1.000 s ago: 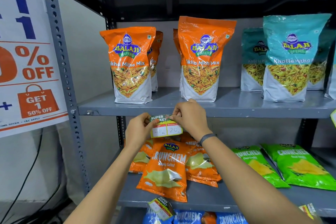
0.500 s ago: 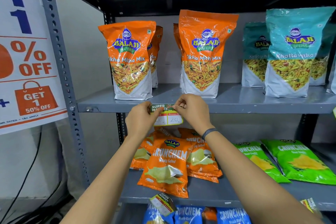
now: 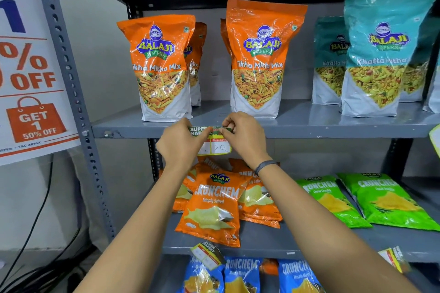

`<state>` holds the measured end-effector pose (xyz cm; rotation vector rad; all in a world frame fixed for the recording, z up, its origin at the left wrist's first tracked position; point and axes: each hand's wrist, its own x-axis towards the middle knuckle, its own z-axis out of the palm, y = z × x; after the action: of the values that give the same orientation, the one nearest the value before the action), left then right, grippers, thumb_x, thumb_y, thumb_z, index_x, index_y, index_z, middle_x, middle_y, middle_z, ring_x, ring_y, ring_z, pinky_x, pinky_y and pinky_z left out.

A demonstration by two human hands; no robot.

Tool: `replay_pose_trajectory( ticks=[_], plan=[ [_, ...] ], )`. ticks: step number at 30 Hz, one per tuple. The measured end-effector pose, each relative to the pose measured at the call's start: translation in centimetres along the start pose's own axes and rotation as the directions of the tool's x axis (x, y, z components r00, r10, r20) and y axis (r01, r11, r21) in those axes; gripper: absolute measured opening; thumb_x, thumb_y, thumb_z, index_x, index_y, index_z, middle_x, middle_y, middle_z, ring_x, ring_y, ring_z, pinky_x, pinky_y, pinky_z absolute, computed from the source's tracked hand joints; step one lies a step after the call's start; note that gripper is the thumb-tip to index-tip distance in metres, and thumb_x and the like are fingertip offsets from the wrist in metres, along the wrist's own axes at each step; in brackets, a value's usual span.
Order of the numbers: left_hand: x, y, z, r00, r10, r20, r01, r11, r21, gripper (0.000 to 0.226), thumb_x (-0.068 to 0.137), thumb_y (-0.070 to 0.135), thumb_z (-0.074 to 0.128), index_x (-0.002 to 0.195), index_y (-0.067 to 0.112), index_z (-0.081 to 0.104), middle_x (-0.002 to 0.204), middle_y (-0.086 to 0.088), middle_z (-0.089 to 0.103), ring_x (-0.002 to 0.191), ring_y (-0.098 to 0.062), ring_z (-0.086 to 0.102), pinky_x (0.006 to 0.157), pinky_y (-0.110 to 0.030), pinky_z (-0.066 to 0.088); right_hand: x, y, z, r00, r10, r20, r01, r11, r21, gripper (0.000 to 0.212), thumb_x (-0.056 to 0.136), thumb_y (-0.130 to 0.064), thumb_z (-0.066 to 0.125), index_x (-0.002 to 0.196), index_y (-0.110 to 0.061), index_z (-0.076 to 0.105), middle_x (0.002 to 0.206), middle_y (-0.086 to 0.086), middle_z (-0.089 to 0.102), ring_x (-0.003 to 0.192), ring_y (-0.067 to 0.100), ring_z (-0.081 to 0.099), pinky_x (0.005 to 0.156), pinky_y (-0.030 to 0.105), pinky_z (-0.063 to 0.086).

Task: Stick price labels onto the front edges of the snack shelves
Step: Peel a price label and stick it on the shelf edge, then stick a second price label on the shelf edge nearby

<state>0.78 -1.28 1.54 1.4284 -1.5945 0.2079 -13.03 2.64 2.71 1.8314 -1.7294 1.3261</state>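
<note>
A yellow and green price label (image 3: 217, 144) with "20" written on it lies against the front edge of the grey shelf (image 3: 333, 131), its lower half hanging below the edge. My left hand (image 3: 182, 141) pinches its upper left corner. My right hand (image 3: 240, 137) pinches its upper right corner. Both hands press the label's green top strip onto the edge, under the orange Tikha Mitha Mix bags (image 3: 160, 66).
Teal Khatta Mitha bags (image 3: 378, 54) stand to the right on the same shelf. Below lie orange Crunchem packs (image 3: 213, 207) and green ones (image 3: 390, 200). Another label (image 3: 207, 253) hangs on the lower shelf edge. A discount poster (image 3: 28, 74) hangs left of the perforated upright (image 3: 71, 93).
Both hands have raised the label from below the shelf edge up onto it. The view has dropped slightly and come closer.
</note>
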Motion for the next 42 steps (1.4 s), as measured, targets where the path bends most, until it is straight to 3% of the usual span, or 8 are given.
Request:
replay_pose_trajectory(
  ticks=[5,16,22,24,28,32,37,42],
  plan=[
    [-1.0,2.0,0.3,0.965,0.213,-0.150,-0.201,0.975,0.092,0.045,0.074,0.047,0.073,0.104,0.015,0.061,0.097,-0.011,0.064,0.093,-0.034,0.059,0.070,-0.040,0.043,-1.5,2.6,-2.2,0.995,0.012,-0.097,-0.002,0.995,0.102,0.015,0.083,-0.025,0.064,0.097,-0.018,0.062,0.097,0.005,0.061,0.079,0.022,0.061,0.061,0.034,0.048],
    [-8.8,22.8,6.5,0.866,0.495,-0.071,-0.490,0.809,-0.324,0.037,0.084,0.038,0.039,0.097,0.015,0.065,0.093,-0.005,0.068,0.092,-0.032,0.060,0.072,-0.038,0.047,-6.0,17.5,-16.9,0.880,0.226,-0.419,-0.189,0.974,0.129,0.013,0.086,-0.018,0.060,0.097,-0.015,0.064,0.091,0.009,0.065,0.072,0.021,0.061,0.067,0.039,0.053],
    [-12.7,36.1,10.5,0.809,0.587,0.023,-0.511,0.722,-0.466,0.034,0.089,0.024,0.060,0.119,0.009,0.063,0.114,-0.012,0.069,0.111,-0.034,0.058,0.087,-0.045,0.046,-8.1,27.7,-24.2,0.501,0.465,-0.730,-0.483,0.850,0.211,0.042,0.075,-0.012,0.066,0.116,-0.009,0.058,0.129,0.020,0.052,0.122,0.039,0.044,0.094,0.034,0.024],
    [-13.3,39.7,11.6,0.782,0.619,0.069,-0.517,0.707,-0.483,0.040,0.090,0.025,0.061,0.126,0.008,0.059,0.120,-0.014,0.067,0.115,-0.034,0.056,0.091,-0.047,0.047,-8.3,30.4,-25.2,0.425,0.607,-0.671,-0.493,0.777,0.391,0.049,0.075,-0.011,0.068,0.121,-0.004,0.052,0.132,0.025,0.048,0.126,0.039,0.041,0.099,0.034,0.023],
    [-13.5,44.0,13.1,0.727,0.659,0.196,-0.506,0.706,-0.496,0.039,0.093,0.032,0.059,0.125,0.010,0.059,0.109,-0.011,0.071,0.108,-0.033,0.059,0.086,-0.044,0.052,-8.2,34.3,-25.6,0.484,0.830,-0.276,-0.358,0.476,0.803,0.034,0.065,-0.032,0.070,0.092,-0.026,0.049,0.107,0.016,0.060,0.100,0.034,0.061,0.090,0.047,0.050],
    [-13.2,45.9,13.3,0.737,0.624,0.260,-0.465,0.747,-0.475,0.030,0.089,0.034,0.065,0.106,0.009,0.066,0.098,-0.011,0.071,0.096,-0.029,0.063,0.068,-0.032,0.046,-7.9,36.5,-26.5,0.574,0.810,-0.118,-0.383,0.393,0.836,0.017,0.071,-0.024,0.068,0.058,-0.018,0.061,0.060,0.007,0.059,0.063,0.019,0.056,0.060,0.032,0.045],
    [-13.4,47.6,13.0,0.749,0.556,0.360,-0.370,0.802,-0.468,0.022,0.086,0.031,0.069,0.081,0.013,0.059,0.079,-0.008,0.062,0.087,-0.029,0.064,0.059,-0.029,0.036,-7.6,37.3,-28.2,0.545,0.808,0.223,-0.493,0.095,0.865,0.023,0.089,-0.015,0.060,0.067,-0.018,0.057,0.034,-0.010,0.060,0.031,0.000,0.054,0.037,0.010,0.040],
    [-14.3,47.7,12.1,0.769,0.501,0.397,-0.330,0.843,-0.425,0.026,0.088,0.030,0.065,0.077,0.013,0.049,0.078,-0.007,0.058,0.088,-0.032,0.063,0.059,-0.031,0.036,-7.8,38.1,-29.8,0.613,0.755,0.232,-0.575,0.226,0.786,0.016,0.088,-0.020,0.063,0.072,-0.019,0.061,0.041,-0.011,0.064,0.033,-0.003,0.055,0.036,0.009,0.040]
  ],
)
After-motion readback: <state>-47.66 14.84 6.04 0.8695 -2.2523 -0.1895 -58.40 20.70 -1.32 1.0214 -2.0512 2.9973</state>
